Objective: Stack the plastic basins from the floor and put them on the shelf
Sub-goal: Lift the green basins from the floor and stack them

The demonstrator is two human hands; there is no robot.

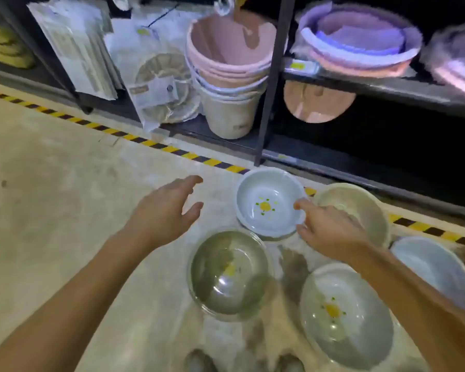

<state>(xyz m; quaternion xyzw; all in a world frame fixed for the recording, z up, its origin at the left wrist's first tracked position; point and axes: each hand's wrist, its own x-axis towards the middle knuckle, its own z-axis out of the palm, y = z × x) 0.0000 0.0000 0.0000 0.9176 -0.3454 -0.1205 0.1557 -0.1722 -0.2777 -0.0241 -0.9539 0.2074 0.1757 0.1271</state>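
Several plastic basins lie on the concrete floor. A pale blue basin [270, 202] with a yellow flower print sits nearest the shelf. My right hand [330, 229] touches its right rim with thumb and forefinger. My left hand [164, 210] hovers open to the left of that basin, apart from it. A clear basin [230, 272] lies in front, a white flower-print basin [346, 315] at the lower right, a cream basin [360, 208] behind my right hand, and a light blue basin [432, 269] at the far right. The dark metal shelf [373, 84] stands beyond.
A stack of pink and white buckets [228, 76] stands on the lowest shelf board beside the upright post [273, 84]. Pink and purple basins [360, 41] fill the upper board. Wrapped goods [156, 76] lean at the left. Yellow-black tape [151, 143] marks the floor. My shoes [199, 361] show at the bottom.
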